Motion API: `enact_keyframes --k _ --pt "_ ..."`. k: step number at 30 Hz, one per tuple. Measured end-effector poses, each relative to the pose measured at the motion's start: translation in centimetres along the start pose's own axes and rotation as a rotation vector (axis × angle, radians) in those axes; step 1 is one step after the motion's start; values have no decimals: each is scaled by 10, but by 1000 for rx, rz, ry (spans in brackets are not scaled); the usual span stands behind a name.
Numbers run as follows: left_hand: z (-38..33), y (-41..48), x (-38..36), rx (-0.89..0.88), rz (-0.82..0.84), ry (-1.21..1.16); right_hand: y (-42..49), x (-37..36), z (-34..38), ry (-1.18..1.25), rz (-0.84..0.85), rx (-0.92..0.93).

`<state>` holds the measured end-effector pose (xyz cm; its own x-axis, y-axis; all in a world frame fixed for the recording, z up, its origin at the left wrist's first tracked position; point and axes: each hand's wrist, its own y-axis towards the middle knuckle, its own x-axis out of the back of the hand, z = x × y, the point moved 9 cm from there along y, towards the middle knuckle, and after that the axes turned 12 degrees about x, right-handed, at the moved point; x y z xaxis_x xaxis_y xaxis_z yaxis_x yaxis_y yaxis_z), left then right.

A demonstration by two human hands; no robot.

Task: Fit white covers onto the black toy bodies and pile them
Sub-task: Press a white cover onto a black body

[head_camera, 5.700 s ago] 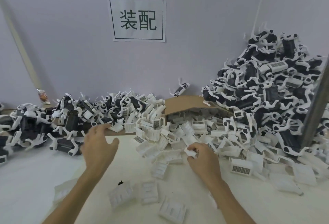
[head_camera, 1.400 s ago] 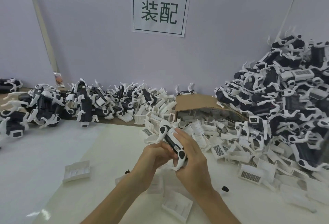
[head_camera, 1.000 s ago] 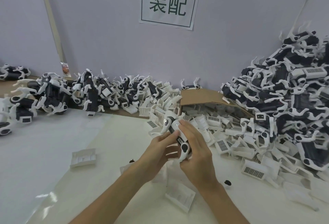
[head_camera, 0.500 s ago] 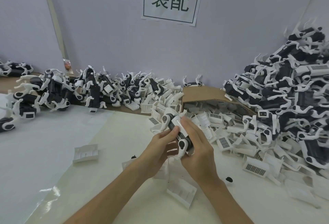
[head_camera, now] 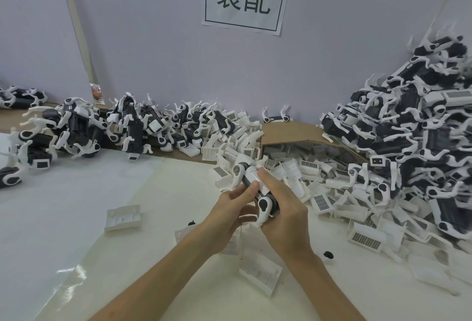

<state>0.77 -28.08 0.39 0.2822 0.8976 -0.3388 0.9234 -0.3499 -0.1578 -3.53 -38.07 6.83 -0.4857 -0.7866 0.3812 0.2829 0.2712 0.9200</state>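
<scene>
We had both hands on one black toy body [head_camera: 267,202] mid-table [head_camera: 127,244], left hand [head_camera: 229,209] curled round it from 9 o'clock, right hand [head_camera: 284,209] gripping its white cover [head_camera: 252,175] from 3, loose covers [head_camera: 309,170] heaped toward 1.

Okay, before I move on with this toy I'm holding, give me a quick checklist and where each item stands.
1. Toy body gripped by both left hand and right hand: ok.
2. White cover lying on the body under the right fingers: ok.
3. Cover snapped fully home: cannot tell, the fingers hide the seam.
4. Tall pile on the right open for dropping: ok.
5. Loose covers near the hands for the next body: ok.
6. Table below the hands: not ok, a stray cover lies there.
</scene>
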Motion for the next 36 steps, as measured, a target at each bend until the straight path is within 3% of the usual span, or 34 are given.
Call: enact_keyframes --k 6,13,22,27,30,33,36 --pt "5 2 1 40 -13 -61 -1 -5 -4 0 62 -7" --pt "0 1 -2 6 -5 42 -3 2 -6 -60 15 -12" --pt "6 2 -3 54 5 -14 -1 -1 -6 -101 25 -27" --pt "-4 1 6 -13 -35 -57 -2 -17 -5 -29 177 -4" --pt "-13 0 19 -53 -97 -61 -8 -30 -17 136 250 -189" --pt "-16 0 21 -70 -119 -73 -21 -37 -39 497 198 -502" --pt "-11 0 15 -62 -111 -61 -29 -40 -56 778 172 -647"
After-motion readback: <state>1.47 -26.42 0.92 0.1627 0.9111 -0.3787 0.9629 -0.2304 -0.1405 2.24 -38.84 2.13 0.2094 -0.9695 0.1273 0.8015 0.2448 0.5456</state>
